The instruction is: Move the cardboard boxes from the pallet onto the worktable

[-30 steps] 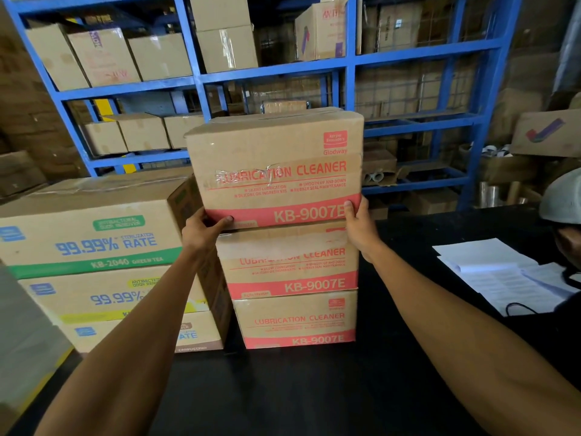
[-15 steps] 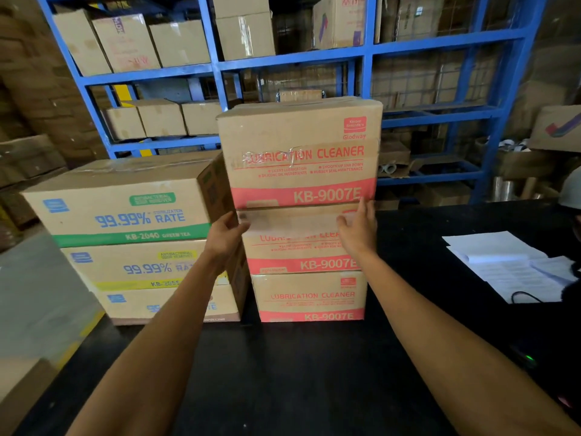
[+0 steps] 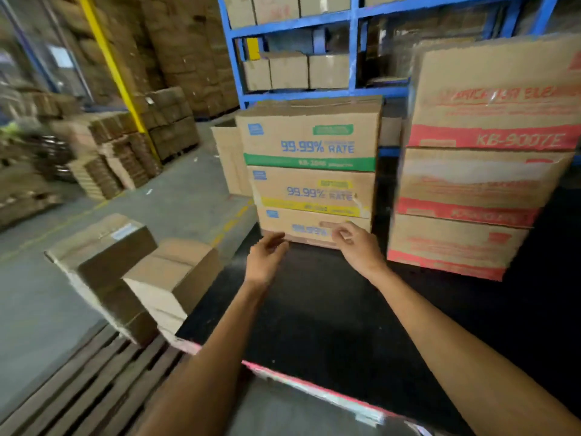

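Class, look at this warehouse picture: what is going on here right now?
A person is stacking cardboard boxes on a black worktable. Two stacks of three stand there: the 99.99% RATE boxes and the red-banded KB-9007E boxes. Both the left hand and right hand hover empty above the tabletop. More boxes wait on the wooden pallet at the left.

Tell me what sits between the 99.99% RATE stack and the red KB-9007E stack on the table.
Nothing: the head view shows only a dark bare gap between the 99.99% RATE stack and the KB-9007E stack.
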`<control>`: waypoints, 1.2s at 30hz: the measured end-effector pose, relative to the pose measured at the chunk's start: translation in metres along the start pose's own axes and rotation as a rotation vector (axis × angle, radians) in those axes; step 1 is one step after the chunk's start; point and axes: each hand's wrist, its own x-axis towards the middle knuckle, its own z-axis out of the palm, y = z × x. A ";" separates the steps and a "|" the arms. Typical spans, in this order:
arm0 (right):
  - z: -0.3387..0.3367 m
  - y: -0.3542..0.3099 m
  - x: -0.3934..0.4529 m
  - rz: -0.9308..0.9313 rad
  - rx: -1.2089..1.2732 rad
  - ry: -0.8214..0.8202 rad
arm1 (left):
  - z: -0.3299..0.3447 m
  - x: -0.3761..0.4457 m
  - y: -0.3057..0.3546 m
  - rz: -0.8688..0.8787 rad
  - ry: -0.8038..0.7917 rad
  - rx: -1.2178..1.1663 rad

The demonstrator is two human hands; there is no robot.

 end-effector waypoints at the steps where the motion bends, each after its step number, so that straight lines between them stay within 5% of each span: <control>1: 0.023 -0.009 -0.008 -0.002 -0.009 -0.045 | -0.023 -0.010 -0.011 -0.021 0.027 -0.002; 12: 0.287 -0.090 -0.035 -0.069 -0.016 -0.442 | -0.244 -0.054 -0.149 -0.306 0.313 -0.052; 22: 0.492 -0.123 0.047 0.105 0.000 -0.643 | -0.405 0.054 -0.252 -0.532 0.318 -0.024; 30: 0.576 -0.136 0.120 0.376 0.001 -0.630 | -0.482 0.173 -0.295 -0.578 0.218 0.042; 36: 0.650 -0.115 0.174 0.641 -0.016 -0.412 | -0.530 0.294 -0.360 -0.604 0.100 0.102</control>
